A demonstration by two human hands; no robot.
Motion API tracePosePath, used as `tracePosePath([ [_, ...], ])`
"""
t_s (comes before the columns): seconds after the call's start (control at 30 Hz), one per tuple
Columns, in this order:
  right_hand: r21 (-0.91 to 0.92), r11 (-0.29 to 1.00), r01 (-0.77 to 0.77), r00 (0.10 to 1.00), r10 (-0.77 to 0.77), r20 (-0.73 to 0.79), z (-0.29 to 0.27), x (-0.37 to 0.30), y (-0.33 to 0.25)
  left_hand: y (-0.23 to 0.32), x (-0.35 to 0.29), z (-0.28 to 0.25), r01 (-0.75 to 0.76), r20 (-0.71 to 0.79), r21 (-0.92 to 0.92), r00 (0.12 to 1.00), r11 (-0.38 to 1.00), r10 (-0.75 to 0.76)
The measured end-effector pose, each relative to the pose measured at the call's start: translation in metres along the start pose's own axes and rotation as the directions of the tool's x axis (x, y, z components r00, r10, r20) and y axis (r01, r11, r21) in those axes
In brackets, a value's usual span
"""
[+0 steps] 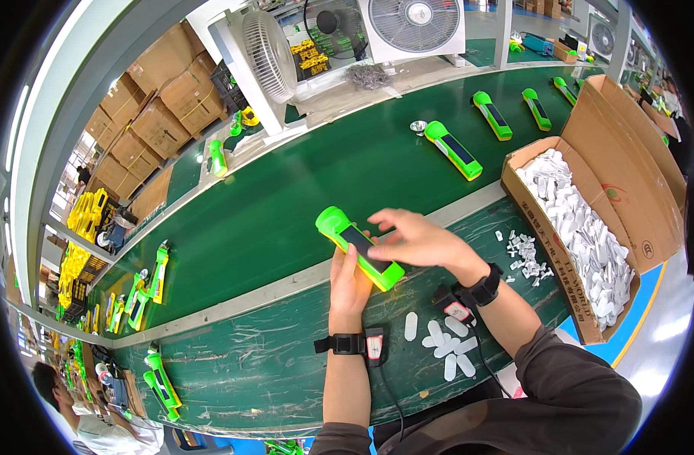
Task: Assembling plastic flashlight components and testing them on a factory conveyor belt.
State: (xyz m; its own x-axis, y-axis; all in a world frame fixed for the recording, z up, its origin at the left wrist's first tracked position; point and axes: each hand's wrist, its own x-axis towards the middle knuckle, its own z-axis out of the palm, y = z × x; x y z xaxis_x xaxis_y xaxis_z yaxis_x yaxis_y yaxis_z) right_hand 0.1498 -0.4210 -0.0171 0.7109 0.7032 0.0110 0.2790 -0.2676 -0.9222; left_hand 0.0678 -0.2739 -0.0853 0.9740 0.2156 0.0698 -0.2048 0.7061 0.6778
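A green and yellow flashlight with a dark panel along its body lies tilted in my left hand, which grips it from below. My right hand is just to the right, fingers spread over the panel side; whether a fingertip touches it I cannot tell. Several white oval pieces lie loose on the green worktop below my hands. Smaller white pieces are scattered farther right. Both my wrists wear black straps, each beside a small dark block with a cable.
A cardboard box full of white pieces stands at the right. Beyond a metal rail runs a green conveyor belt carrying several similar flashlights. Fans stand behind it. Another person sits at the lower left.
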Motion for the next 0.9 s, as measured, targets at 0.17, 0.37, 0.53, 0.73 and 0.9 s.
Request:
tracePosePath([
  [0.17,-0.198,0.969,0.146,0.989,-0.150,-0.004,0.022,0.002,0.013,0.001,0.002,0.002,-0.013,0.021,0.027,1.000,1.000,0.012],
  [0.37,-0.098,0.993,0.073,0.993,-0.063,0.101,0.010,0.010,0.014,0.000,0.008,-0.013,0.006,0.033,-0.192,0.999,0.981,0.000],
  [0.53,0.091,0.996,0.028,0.989,-0.040,0.141,-0.002,0.006,0.016,-0.005,0.009,-0.014,-0.051,0.018,-0.173,0.998,0.984,0.055],
  [0.73,0.088,0.996,0.000,0.987,-0.015,0.163,-0.001,0.009,0.020,-0.004,0.009,-0.012,-0.061,0.009,-0.106,0.998,0.993,0.062],
  [0.9,0.166,0.985,-0.054,0.990,0.032,0.137,-0.004,0.009,0.016,-0.004,0.009,-0.012,-0.076,-0.012,-0.088,0.997,0.993,0.075],
])
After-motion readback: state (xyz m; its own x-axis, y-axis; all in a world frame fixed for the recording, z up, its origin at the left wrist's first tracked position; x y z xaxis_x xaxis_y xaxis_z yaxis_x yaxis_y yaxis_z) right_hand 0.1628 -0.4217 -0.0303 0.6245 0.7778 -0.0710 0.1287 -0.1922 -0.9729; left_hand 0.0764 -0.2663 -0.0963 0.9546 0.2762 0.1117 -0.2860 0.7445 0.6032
